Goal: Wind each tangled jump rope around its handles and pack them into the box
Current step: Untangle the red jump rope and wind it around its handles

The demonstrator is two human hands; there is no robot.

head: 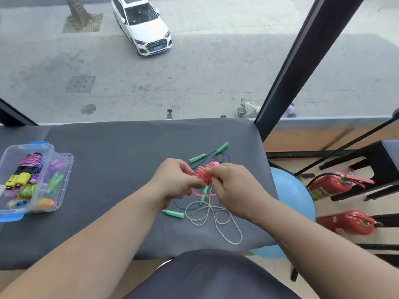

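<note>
Both hands hold the pink jump rope (pixel 204 174) just above the counter (pixel 118 169): the left hand (pixel 177 180) grips one end of the bundle and the right hand (pixel 231 186) pinches the cord by its coils. The counter has a soft dark grey cloth on it and stands by a big window, with a street and a white car (pixel 144 24) below. A thin blue rope (pixel 224 157) and a pale rope (pixel 216 219) lie loose under the hands, with pointed green handles beside them. A clear plastic box (pixel 50 156) with blue clips sits at the left, full of wound ropes. A smooth blue ball (pixel 293 197) and two red fire extinguishers (pixel 328 184) are on the floor at the right
</note>
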